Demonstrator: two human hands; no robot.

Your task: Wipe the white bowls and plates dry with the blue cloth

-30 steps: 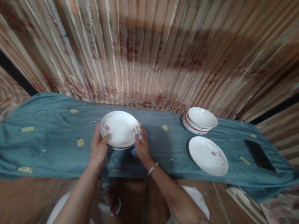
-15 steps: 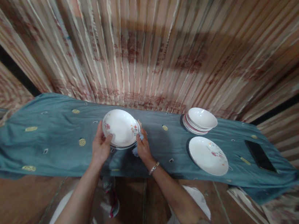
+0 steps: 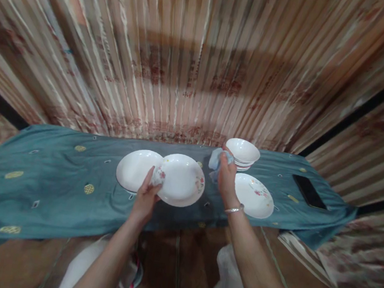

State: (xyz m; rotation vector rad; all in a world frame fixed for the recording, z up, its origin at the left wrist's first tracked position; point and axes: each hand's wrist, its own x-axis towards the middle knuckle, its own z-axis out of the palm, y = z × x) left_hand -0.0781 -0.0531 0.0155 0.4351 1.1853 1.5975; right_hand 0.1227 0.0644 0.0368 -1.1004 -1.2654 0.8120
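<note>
L hand [image 3: 145,198] grips a white plate w/ small red flower print [image 3: 182,179] by its left rim, thumb on top, fingers under; the plate is held level just above the bench [image 3: 49,182], which is covered w/ a teal cloth dotted w/ gold round motifs. The held plate overlaps the right edge of a second white plate [image 3: 135,169] lying flat on the cloth, just left of it; can't tell if the two rims touch.

R hand [image 3: 226,179] is up over the cloth between the held plate and the dishes on the right, fingers closed round a pale blue rag [image 3: 216,158], bunched at the fingertips. A thin metal bangle [image 3: 234,210] sits on that wrist. The rag is right next to a stack of white bowls [image 3: 242,152] at the back edge of the bench, by the wall; contact w/ the stack not clear. In front of the stack, another flowered white plate [image 3: 254,196] lies flat, partly hidden by the R wrist.

Far right on the cloth: a black phone [image 3: 309,191], face up, well apart from the dishes. Behind the bench, a striped pinkish curtain [image 3: 195,69] w/ faded red print, blurred. Below the bench edge, brown floor [image 3: 190,266] and the person's own light-clad knees, either side of the forearms.
</note>
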